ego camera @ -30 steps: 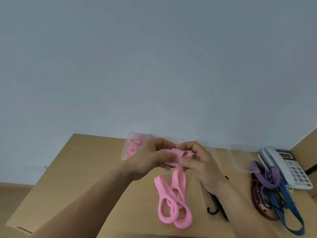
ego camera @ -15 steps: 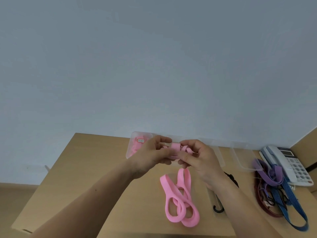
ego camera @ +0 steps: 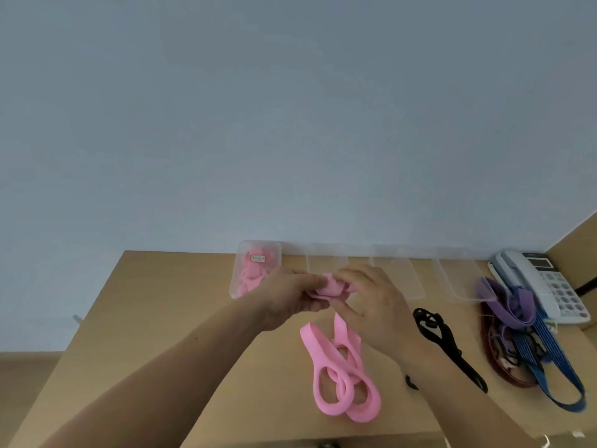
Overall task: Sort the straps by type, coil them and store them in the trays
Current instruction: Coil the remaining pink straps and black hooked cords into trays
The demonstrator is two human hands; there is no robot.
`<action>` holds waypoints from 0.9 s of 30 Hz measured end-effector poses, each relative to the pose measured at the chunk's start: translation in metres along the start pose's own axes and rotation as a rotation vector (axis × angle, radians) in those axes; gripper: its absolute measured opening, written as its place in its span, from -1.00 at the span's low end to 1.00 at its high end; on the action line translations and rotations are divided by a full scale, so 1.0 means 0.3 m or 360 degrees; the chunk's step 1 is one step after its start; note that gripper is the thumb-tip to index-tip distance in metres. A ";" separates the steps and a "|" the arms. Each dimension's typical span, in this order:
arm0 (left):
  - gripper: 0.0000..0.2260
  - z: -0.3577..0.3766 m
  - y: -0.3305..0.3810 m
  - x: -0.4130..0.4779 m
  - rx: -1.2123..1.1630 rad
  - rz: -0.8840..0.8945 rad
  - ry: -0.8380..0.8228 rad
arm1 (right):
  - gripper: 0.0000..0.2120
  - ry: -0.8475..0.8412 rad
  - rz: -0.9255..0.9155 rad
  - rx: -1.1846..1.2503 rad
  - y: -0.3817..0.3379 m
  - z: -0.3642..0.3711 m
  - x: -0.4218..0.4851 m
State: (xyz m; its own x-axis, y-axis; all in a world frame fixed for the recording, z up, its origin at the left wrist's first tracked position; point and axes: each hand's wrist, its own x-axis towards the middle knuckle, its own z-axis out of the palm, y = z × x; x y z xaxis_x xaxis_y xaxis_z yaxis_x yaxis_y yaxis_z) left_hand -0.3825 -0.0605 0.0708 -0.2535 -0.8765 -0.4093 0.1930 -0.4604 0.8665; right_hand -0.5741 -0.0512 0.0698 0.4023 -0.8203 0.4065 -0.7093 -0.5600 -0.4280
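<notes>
Pink strap (ego camera: 308, 337): wide, flat, top end rolled up just right of pink-filled tray (ego camera: 274, 248), loops lying in front of it. Clear trays (ego camera: 326, 260) in a row to its right. Black strap (ego camera: 445, 344) and purple/blue/maroon tangle (ego camera: 523, 305) further right, count unclear.

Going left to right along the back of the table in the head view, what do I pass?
Tray with pink straps → second clear tray → third clear tray → fourth clear tray → telephone.
</notes>
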 end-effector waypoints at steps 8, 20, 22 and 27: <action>-0.86 0.049 0.000 0.217 0.0108 -0.0152 0.0049 | -0.65 -0.0121 -0.0385 -0.0165 0.268 0.058 0.108; -0.65 -0.025 -0.075 0.537 0.1102 -0.0206 0.0896 | -0.78 -0.0374 -0.0266 -0.0034 0.602 0.285 0.340; -0.52 -0.033 -0.093 0.575 0.1346 -0.0258 0.0910 | -0.82 -0.0394 -0.0280 -0.0010 0.625 0.326 0.370; -0.53 -0.031 -0.129 0.611 0.1504 -0.0213 0.0878 | -0.87 -0.0597 -0.0274 -0.0069 0.645 0.417 0.423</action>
State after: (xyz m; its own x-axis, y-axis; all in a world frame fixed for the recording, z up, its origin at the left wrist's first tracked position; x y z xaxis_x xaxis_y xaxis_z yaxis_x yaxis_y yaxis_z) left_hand -0.4277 -0.2046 -0.0403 0.2853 -0.8783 -0.3837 -0.6671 -0.4694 0.5785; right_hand -0.5879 -0.2782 -0.0625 0.6947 -0.7049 0.1432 -0.6338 -0.6940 -0.3416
